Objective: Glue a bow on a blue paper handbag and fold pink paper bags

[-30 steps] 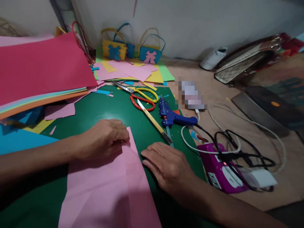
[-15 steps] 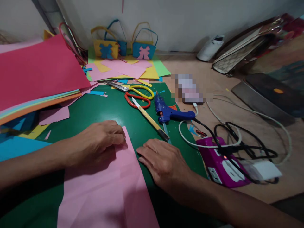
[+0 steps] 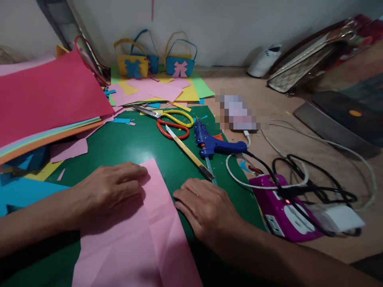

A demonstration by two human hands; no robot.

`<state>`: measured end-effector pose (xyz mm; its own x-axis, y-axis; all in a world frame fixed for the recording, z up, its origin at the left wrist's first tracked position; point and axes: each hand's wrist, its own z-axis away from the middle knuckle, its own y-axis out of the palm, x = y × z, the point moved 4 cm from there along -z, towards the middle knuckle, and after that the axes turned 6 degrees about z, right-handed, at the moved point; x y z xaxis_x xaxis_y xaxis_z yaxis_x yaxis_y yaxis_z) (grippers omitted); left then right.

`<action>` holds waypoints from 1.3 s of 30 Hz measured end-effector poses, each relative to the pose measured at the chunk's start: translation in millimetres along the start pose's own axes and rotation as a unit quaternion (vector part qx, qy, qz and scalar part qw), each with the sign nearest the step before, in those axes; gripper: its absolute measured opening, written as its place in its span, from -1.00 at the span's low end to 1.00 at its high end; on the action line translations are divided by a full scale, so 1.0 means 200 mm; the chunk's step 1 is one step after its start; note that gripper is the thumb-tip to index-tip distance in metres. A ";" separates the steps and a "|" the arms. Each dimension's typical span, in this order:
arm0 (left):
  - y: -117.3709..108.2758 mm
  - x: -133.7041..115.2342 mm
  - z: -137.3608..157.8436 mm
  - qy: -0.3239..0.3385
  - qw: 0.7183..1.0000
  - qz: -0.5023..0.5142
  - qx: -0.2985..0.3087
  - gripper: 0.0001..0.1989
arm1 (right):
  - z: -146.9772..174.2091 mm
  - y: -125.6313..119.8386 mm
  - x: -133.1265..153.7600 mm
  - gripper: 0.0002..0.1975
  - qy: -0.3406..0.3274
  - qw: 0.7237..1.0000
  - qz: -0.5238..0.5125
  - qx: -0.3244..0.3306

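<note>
A creased pink sheet of paper with a fold line down its right part lies on the green mat. My left hand rests flat on its upper left, fingers stretched and slightly apart. At the right edge of the sheet is my right hand, fingers extended close together, resting on the mat with tips by the paper's edge. Just beyond lie a craft knife, scissors with red and yellow handles, and a blue glue gun.
Coloured sheets are stacked at left, near blue paper. Small paper bags stand by the wall. To the right are a purple power strip with tangled cables, a blurred phone, a white bottle-like object and a handbag.
My left hand has slid left and its fingers have straightened from a curl near the sheet's top edge, baring more pink paper. My right hand stays about where it was.
</note>
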<state>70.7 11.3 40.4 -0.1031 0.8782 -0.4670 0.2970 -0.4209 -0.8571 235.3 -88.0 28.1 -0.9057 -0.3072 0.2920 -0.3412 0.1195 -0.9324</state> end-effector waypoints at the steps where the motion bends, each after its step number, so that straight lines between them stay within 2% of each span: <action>1: 0.00 0.01 0.02 0.003 1.000 0.003 0.000 -0.82 | 0.00 0.00 0.00 -0.81 -0.002 1.000 0.001 0.000; 6: 0.01 0.04 0.06 0.002 0.999 0.028 -0.037 -0.92 | 0.01 0.00 0.01 -0.81 -0.012 1.000 -0.002 0.002; 12: 0.00 0.07 0.05 -0.071 0.993 0.054 -0.079 -0.77 | 0.01 0.01 0.01 -0.86 -0.027 0.999 -0.009 -0.027; 15: -0.01 0.11 0.05 -0.104 0.987 0.078 -0.094 -0.63 | 0.01 0.00 0.01 -0.87 -0.033 0.999 -0.009 -0.033; 18: -0.01 0.15 0.06 -0.138 0.979 0.124 -0.082 -0.51 | 0.01 0.00 0.01 -0.87 -0.031 0.999 -0.012 -0.037; 22: -0.02 0.19 0.06 -0.159 0.967 0.190 -0.056 -0.46 | 0.01 -0.01 0.01 -0.87 -0.033 0.999 -0.012 -0.041; 26: -0.03 0.17 0.05 -0.115 0.978 0.163 -0.054 -0.48 | 0.00 0.00 0.00 -0.88 -0.036 0.999 -0.004 -0.037; 29: -0.01 0.13 0.04 -0.053 0.991 0.110 -0.055 -0.57 | 0.00 0.01 0.00 -0.88 -0.038 0.998 0.001 -0.041; 33: 0.02 0.07 0.02 0.043 0.994 0.058 -0.079 -0.71 | 0.00 0.00 0.01 -0.87 -0.038 0.998 0.001 -0.040; 36: 0.04 0.04 0.00 0.102 0.994 0.035 -0.034 -0.75 | -0.01 0.00 0.01 -0.86 -0.036 0.999 -0.001 -0.036; 39: 0.05 0.02 -0.01 0.112 0.994 0.012 0.002 -0.77 | -0.02 0.01 0.01 -0.82 -0.022 0.999 -0.002 -0.032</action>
<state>76.2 11.6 29.7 0.1181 0.8959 -0.4282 0.2925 -0.4435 -0.8472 232.8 -84.8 27.8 -0.8933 -0.3480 0.2844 -0.3608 0.1783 -0.9154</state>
